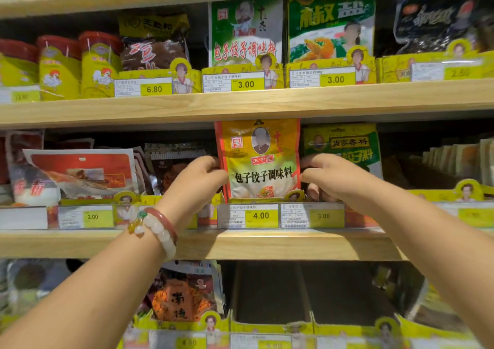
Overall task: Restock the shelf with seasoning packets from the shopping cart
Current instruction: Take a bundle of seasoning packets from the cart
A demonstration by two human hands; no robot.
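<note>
1. While both hands frame it, the yellow-and-red seasoning packet (pixel 260 161) stands upright on the middle shelf (pixel 240 244), in the slot above the 4.00 price tag (pixel 248 215).
2. I see my left hand (pixel 199 177) pinching the packet's left edge, fingers curled onto it.
3. My right hand (pixel 324 173) is clamped on the right edge the same way, thumb and fingers meeting at the packet's side.
4. On my left wrist sits a beaded bracelet (pixel 157 228), white beads beside a red band.
5. Just right of the packet stands a green packet (pixel 344 145), partly behind my right hand, above a 3.00 tag (pixel 312 216).
6. Left of it, red-and-white packets (pixel 80 172) lean in their tray above a 2.00 tag (pixel 87 217).
7. Up on the higher shelf (pixel 240 102), a green-and-white packet (pixel 246 31) stands directly above.
8. Down below, I see an orange packet (pixel 184 295) beside dark cardboard bays (pixel 270 295).
</note>
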